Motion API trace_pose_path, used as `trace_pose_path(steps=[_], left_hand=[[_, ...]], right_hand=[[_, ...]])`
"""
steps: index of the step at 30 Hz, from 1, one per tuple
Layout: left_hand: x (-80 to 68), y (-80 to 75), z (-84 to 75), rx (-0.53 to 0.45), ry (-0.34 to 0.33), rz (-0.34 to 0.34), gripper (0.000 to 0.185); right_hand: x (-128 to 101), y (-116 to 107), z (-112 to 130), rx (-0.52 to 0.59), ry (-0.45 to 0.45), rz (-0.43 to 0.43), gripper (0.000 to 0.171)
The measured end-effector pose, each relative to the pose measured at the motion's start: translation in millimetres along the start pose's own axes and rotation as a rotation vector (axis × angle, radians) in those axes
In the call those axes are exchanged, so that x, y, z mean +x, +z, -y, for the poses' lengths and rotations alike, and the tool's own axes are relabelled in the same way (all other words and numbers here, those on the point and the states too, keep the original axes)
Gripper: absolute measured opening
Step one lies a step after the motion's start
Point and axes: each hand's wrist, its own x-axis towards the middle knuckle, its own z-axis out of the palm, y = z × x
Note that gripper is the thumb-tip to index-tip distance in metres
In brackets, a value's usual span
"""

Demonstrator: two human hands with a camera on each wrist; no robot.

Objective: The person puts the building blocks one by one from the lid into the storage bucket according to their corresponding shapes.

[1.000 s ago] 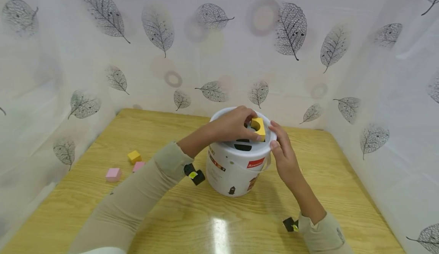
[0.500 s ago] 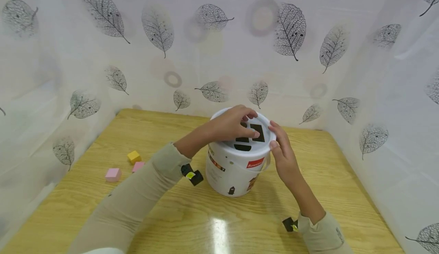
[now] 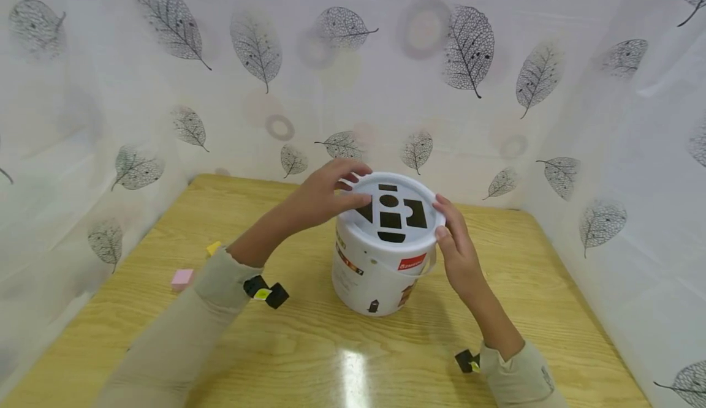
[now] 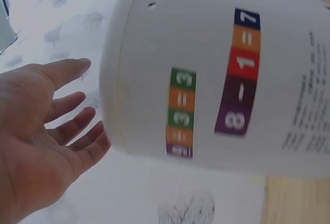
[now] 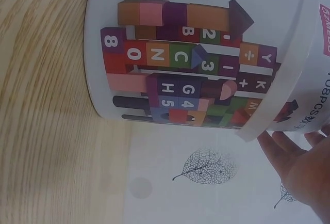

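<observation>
Head view: one white plastic bucket [image 3: 380,273] with a white shape-sorter lid [image 3: 425,186] is seen standing upright on the light wooden table [image 3: 331,359], near the middle. Six dark cut-outs are counted in the lid. The left hand [image 3: 320,196] is held at the lid's left rim, fingers loosely extended and slightly spread, fingertips touching or just at the rim; nothing is gripped. The right hand [image 3: 455,252] is laid against the bucket's right side below the lid rim, fingers fairly straight and together, thumb tip on the lid edge. Two loose blocks are counted on the table well left of the bucket: one pink cube block [image 3: 182,279] and one yellow block [image 3: 214,248], the latter partly hidden behind the left sleeve [image 3: 220,279].

Left wrist view: the left hand [image 4: 36,146] is shown open, fingers [image 4: 69,105] spread apart, palm facing the bucket [image 4: 216,74]; contact with the wall cannot be told here. Two coloured number strips are counted on the bucket wall.

Right wrist view: the bucket [image 5: 206,53] with printed letter and number blocks is seen resting on the table [image 5: 46,79]. Only part of the right hand [image 5: 301,170] is visible, fingers straight, just beside the lid rim band.
</observation>
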Motion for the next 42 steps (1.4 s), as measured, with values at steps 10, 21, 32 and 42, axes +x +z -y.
trace_pose_path(steps=[10, 21, 32, 42], left_hand=[[-48.3, -43.3, 40.8, -0.001, -0.109, -0.075, 0.054], [-107.6, -70.5, 85.7, 0.047, -0.258, -0.08, 0.054], [-160.6, -71.3, 120.5, 0.089, -0.336, -0.066, 0.057], [-194.5, -65.8, 134.3, 0.138, -0.409, -0.035, 0.058]], right_hand=[[0, 1, 0, 0.008, -0.005, -0.013, 0.045], [2, 0, 1, 0.0, -0.026, -0.007, 0.045], [3, 0, 2, 0.016, -0.029, -0.016, 0.045], [1, 1, 1, 0.014, -0.015, -0.009, 0.045]])
